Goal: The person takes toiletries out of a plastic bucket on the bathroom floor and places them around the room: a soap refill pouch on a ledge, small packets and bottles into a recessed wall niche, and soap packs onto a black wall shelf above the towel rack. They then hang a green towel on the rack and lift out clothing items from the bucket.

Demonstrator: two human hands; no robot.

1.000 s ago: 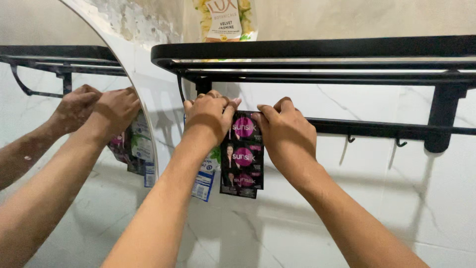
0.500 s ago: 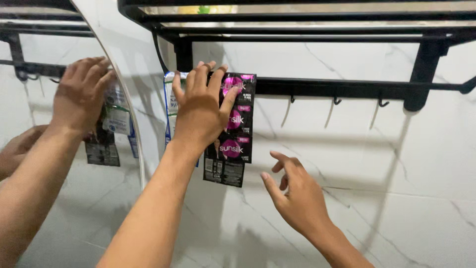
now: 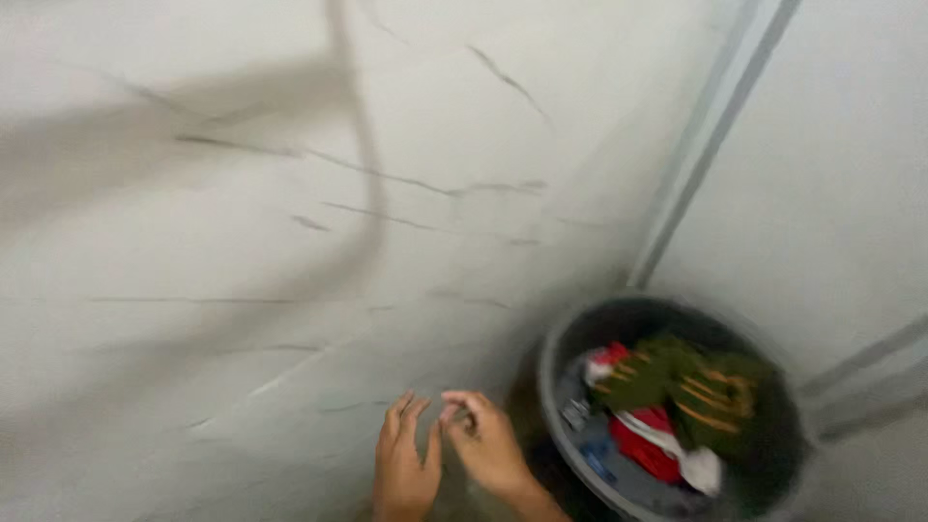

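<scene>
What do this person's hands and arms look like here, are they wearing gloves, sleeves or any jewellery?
Both hands are bare: no gloves on the left hand or the right hand. Only the wrists and a short stretch of forearm show at the bottom edge, with no sleeve, watch or bracelet visible there. The picture is heavily motion-blurred, so rings or small marks on the fingers cannot be made out.

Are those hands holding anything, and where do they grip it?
It cannot be told: the picture is blurred. The right hand pinches something small and dark at its fingertips, close to the left hand, beside a grey bucket.
</scene>
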